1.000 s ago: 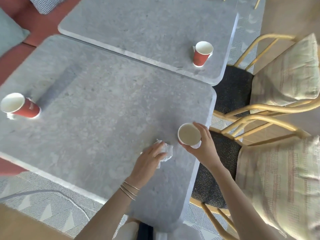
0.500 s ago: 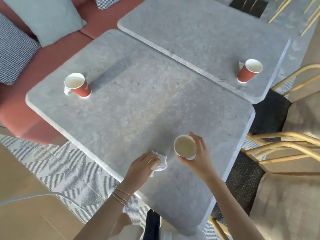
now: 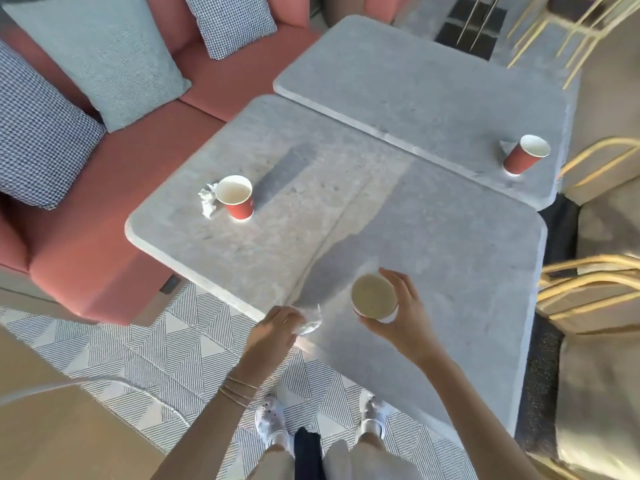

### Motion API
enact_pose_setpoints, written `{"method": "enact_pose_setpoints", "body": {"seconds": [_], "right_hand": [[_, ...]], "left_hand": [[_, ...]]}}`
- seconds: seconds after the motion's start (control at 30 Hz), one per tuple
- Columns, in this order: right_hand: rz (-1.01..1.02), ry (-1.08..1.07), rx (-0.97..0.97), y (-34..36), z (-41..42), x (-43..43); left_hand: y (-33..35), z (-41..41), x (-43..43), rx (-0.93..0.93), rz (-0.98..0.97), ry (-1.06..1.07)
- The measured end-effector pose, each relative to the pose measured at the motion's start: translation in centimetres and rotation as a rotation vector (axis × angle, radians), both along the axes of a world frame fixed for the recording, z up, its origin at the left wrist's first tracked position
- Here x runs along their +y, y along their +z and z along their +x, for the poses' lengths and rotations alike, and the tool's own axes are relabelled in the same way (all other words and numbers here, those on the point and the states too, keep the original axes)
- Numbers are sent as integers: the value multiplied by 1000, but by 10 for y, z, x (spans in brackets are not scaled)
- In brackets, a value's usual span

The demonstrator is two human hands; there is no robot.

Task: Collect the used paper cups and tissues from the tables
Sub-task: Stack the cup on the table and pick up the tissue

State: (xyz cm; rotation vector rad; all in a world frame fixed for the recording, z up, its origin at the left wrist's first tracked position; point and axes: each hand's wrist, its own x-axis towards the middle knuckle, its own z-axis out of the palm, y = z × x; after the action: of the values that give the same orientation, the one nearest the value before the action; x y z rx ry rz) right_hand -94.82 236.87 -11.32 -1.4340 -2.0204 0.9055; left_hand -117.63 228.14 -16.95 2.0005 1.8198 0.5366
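My right hand [image 3: 403, 315] grips a red paper cup [image 3: 374, 297] lifted above the near grey table [image 3: 450, 271]. At that table's front edge my left hand [image 3: 277, 329] holds a crumpled white tissue [image 3: 310, 323]. A second red cup [image 3: 237, 197] stands upright at the table's left end, with a crumpled tissue [image 3: 209, 201] touching its left side. On the far grey table [image 3: 415, 95] a third red cup [image 3: 524, 155] stands near the right edge, a bit of tissue [image 3: 506, 146] showing behind it.
A pink sofa [image 3: 114, 251] with grey and checked cushions borders the tables on the left. Yellow-framed chairs [image 3: 588, 285] with beige cushions crowd the right side. My feet stand on a patterned rug [image 3: 166, 344] at the near table's front corner.
The view has swung left and back, so the tables sit further right in frame. Both hands have drawn toward the front edge, the left pulling the tissue, the right raising the cup.
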Motion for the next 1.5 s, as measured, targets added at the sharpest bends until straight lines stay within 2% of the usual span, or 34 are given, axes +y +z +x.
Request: {"method": "enact_pose_setpoints", "body": {"seconds": [0.17, 0.3, 0.43, 0.83, 1.03, 1.33, 1.5], "right_hand": [[32, 43, 16, 22, -53, -6], [44, 59, 29, 33, -81, 2], [40, 67, 55, 36, -104, 28], [20, 153, 168, 50, -190, 121], [0, 115, 224, 55, -235, 138], [-33, -42, 204, 39, -296, 138], [-100, -148, 102, 9, -314, 130]], "left_hand": [[13, -62, 3, 11, 29, 63], [24, -84, 17, 5, 67, 36], [29, -101, 37, 17, 92, 22], [36, -185, 83, 54, 73, 190], [36, -231, 114, 25, 83, 217], [5, -292, 185, -95, 68, 94], [-20, -308, 209, -125, 5, -27]]}}
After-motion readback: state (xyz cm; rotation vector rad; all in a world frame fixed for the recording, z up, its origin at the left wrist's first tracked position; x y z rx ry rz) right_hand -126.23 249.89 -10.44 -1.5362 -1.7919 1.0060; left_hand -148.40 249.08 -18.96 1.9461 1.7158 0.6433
